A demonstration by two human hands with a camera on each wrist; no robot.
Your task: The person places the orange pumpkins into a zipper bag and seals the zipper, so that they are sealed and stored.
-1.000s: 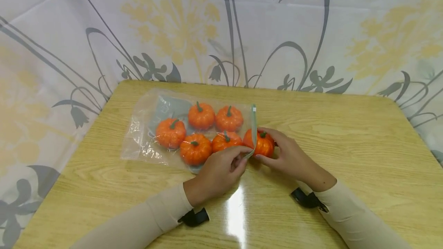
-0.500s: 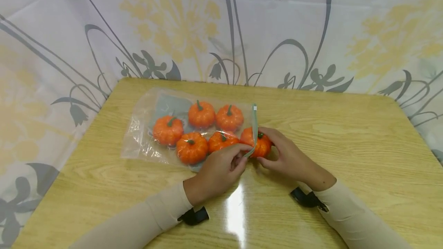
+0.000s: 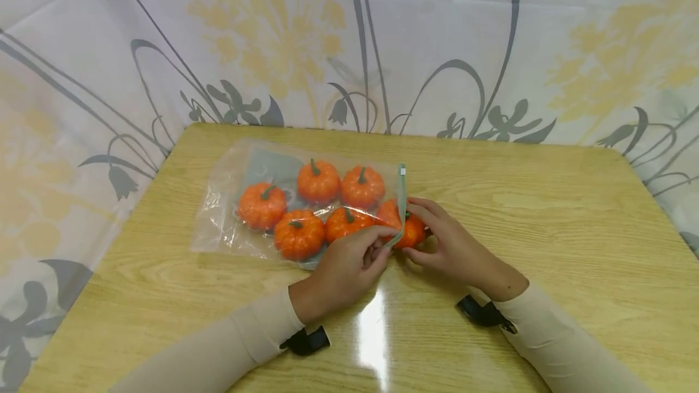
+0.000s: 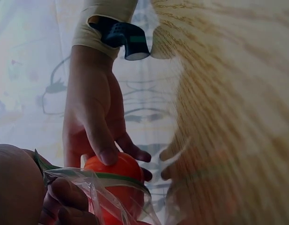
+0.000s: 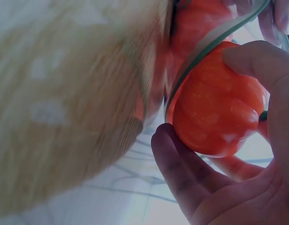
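In the head view the sixth pumpkin [image 3: 413,230] was half covered: the right hand [image 3: 455,247] wrapped its near and right sides, and the green zip strip [image 3: 401,205] of the plastic bag [image 3: 229,223] crossed its left part. The left hand's [image 3: 344,272] fingertips were tucked under its knuckles, so how they pinched the bag's mouth could not be seen there. Both forearms were cut off by the bottom edge. In the left wrist view the counter [image 4: 238,93] was blurred, and the left hand was cut off at the lower left corner. In the right wrist view the counter [image 5: 64,93] was a soft blur, and the right hand ran off the frame's right and bottom edges.
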